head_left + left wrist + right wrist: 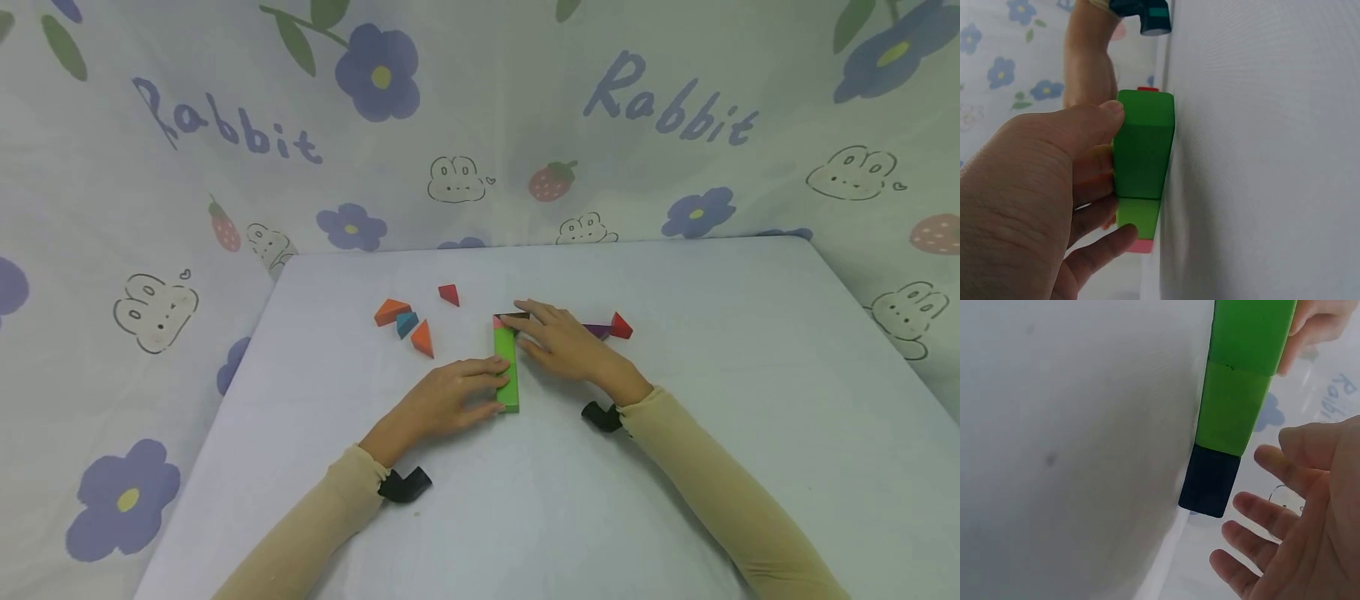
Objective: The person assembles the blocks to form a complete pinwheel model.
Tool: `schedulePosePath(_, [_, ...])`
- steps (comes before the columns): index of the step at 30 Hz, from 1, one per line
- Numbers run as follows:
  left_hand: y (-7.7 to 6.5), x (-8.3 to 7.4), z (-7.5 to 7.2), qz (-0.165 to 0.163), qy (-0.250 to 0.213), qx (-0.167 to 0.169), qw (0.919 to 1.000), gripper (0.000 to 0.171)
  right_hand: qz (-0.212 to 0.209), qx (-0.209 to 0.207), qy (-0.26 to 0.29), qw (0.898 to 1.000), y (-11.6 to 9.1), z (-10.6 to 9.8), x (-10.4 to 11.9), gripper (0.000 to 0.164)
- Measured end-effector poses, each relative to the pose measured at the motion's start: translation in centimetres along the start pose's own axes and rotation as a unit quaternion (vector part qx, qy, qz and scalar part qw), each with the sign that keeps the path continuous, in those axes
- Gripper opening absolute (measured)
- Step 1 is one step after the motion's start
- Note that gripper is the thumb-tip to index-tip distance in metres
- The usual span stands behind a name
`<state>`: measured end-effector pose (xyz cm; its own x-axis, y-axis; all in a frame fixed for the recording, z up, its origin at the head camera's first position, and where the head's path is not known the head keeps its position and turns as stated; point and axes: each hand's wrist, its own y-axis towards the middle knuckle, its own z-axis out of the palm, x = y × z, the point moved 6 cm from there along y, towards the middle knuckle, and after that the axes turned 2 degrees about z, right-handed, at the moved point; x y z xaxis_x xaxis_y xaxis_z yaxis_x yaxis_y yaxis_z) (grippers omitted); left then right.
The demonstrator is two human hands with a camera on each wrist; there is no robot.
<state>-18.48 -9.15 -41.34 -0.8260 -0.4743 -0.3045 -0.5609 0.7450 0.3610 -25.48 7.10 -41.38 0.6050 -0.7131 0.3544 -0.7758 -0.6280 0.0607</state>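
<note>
A row of green blocks (507, 387) lies lengthwise on the white table, dark green (1141, 159) at the near end and lighter green (1138, 215) beyond. At the far end a pink piece (498, 322) and a dark triangular block (1210, 481) adjoin it. My left hand (450, 396) rests its thumb and fingers along the row's left side, the fingers only slightly bent. On the other side, my right hand (566, 342) reaches over the far end, its fingers spread loosely beside the dark block with nothing gripped.
Left of the row lie two orange triangular blocks (423, 340), a blue block (407, 323) and a red triangular block (450, 294). Behind the right hand are a purple block (597, 330) and another red block (621, 326). A printed cloth (510, 125) hangs behind the table.
</note>
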Motion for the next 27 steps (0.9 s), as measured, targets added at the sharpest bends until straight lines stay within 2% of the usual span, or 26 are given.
schedulePosePath(8, [0.0,-0.2,0.2,0.002,0.009,0.001,1.0000,0.041,-0.003,0.020,-0.008,1.000,0.0,0.6,-0.1,0.046])
schedulePosePath(13, [0.0,-0.3,0.2,-0.003,0.009,0.004,0.9999,0.042,0.005,0.021,-0.011,1.000,-0.3,0.3,-0.2,0.047])
schedulePosePath(15, [0.0,-0.2,0.2,-0.006,0.013,0.007,0.9999,0.042,0.012,0.018,-0.014,1.000,-0.6,-0.6,-0.4,0.047])
schedulePosePath(18, [0.0,-0.1,0.2,-0.008,0.018,0.008,0.9998,0.043,0.015,-0.009,-0.007,1.000,-1.6,-2.9,-1.1,0.047])
schedulePosePath(22, [0.1,0.0,0.1,-0.003,0.018,0.003,0.9998,0.042,0.038,-0.017,0.017,0.999,-4.0,-6.1,-3.3,0.045])
schedulePosePath(27, [0.1,0.2,0.2,0.002,0.014,-0.006,0.9999,0.041,0.108,0.052,0.047,0.992,-6.9,-8.2,-6.3,0.042])
